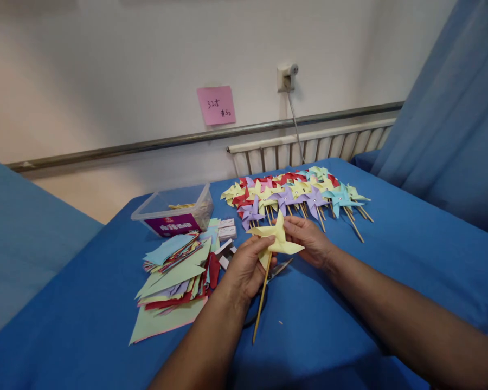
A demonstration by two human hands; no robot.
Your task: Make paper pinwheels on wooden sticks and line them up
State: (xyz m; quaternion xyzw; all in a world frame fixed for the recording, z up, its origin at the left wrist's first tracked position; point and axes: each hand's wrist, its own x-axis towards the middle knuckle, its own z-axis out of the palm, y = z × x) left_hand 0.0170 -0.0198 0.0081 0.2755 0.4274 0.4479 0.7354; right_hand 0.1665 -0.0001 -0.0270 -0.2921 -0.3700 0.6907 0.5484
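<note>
While both hands grip it, yellow pinwheel (275, 238) sits between them.

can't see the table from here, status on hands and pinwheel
Left hand and right hand both grip yellow pinwheel on its stick. Scissors beneath it.

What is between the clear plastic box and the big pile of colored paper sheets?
In the head view, small white boxes lie on the blue cloth between the clear plastic box and the pile of colored paper sheets, toward their right side.
</note>
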